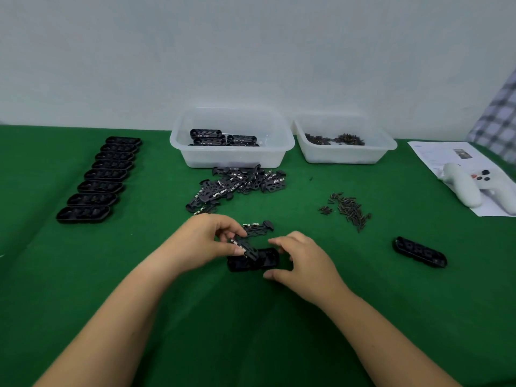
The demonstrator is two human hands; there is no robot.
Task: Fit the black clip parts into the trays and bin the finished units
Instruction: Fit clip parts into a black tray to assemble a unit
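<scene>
The black clip part (pixel 245 247) sits tilted in my left hand (pixel 208 241), pinched between thumb and fingers, its lower end resting on the black tray (pixel 254 260) that lies on the green cloth (pixel 251 331) right in front of me. My right hand (pixel 300 261) curls around the tray's right end, thumb at the near edge and fingertips at the far edge, gripping it. Just behind the tray lies another clip part (pixel 258 228) flat on the cloth. Farther back is a loose heap of clip parts (pixel 237 185), and behind that a clear bin (pixel 231 138) with a few finished units (pixel 223 138) inside. Beside it on the right stands a second clear bin (pixel 344 141) holding small screws. More screws (pixel 349 209) are scattered on the cloth to my right, and one tray (pixel 420 252) lies alone beyond them. At the left, a row of trays (pixel 102 178) runs away from me. At the far right a white controller (pixel 480 187) rests on a sheet of paper (pixel 435 155).
</scene>
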